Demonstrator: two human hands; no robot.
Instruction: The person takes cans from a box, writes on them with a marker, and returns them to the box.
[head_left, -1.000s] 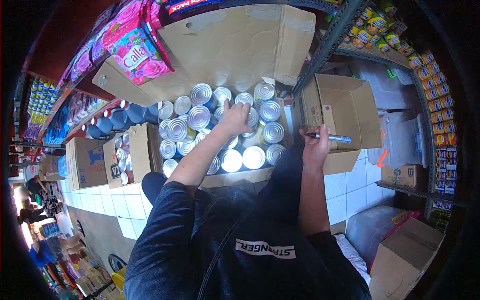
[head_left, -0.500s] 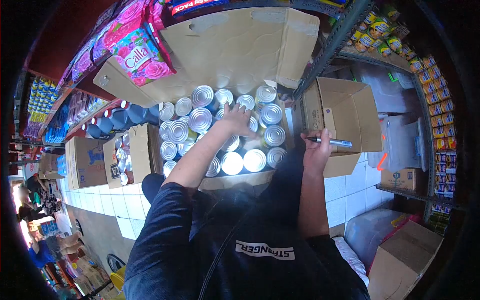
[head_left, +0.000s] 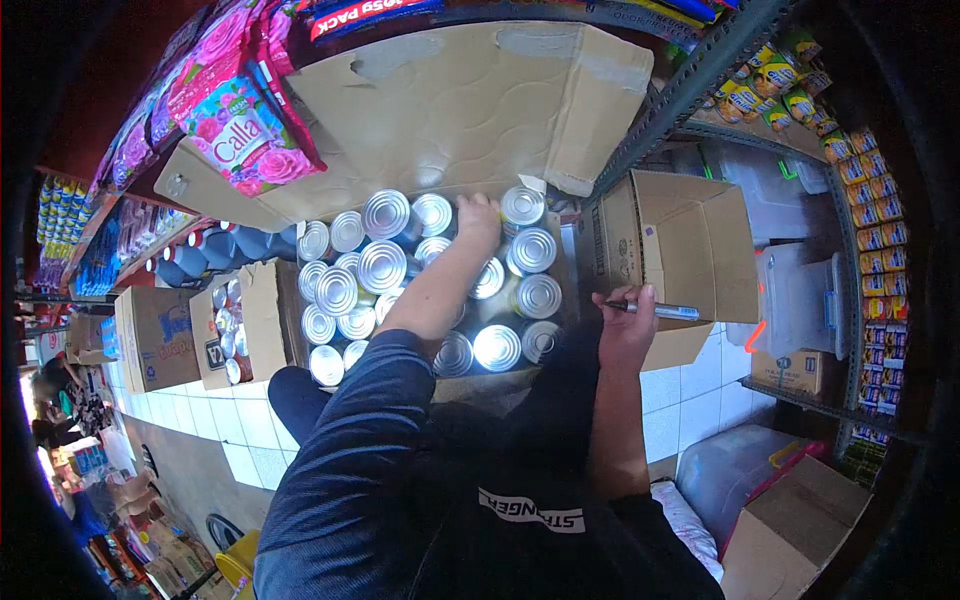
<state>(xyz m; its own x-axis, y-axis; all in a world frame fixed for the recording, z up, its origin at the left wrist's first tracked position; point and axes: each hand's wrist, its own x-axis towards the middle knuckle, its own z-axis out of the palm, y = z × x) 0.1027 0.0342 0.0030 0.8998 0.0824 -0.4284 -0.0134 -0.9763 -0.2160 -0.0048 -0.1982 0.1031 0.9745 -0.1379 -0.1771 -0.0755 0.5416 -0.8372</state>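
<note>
An open cardboard box (head_left: 470, 388) in front of me holds many tin cans (head_left: 382, 266), their silver ends facing up. Over the far row of cans is my left hand (head_left: 479, 220), its fingers bent downward and closed. Whatever lies beneath those fingers is hidden by the hand. To its right stands a can (head_left: 523, 206), and to its left another. My right hand (head_left: 628, 325) is closed around a black-and-silver marker pen (head_left: 655, 310), held roughly level to the right of the box.
An open carton (head_left: 700, 240) stands at right beside a metal shelf post (head_left: 670, 100). Pink Calla packs (head_left: 245, 140) overhang the box's raised flap (head_left: 450, 110). At left are a carton of cans (head_left: 265, 320) and blue jugs (head_left: 225, 250). Plastic bins (head_left: 795, 290) sit at far right.
My left hand has moved away from me to the far row, and its spread fingers have bent down. The right hand still holds the marker pen. The view has shifted slightly.
</note>
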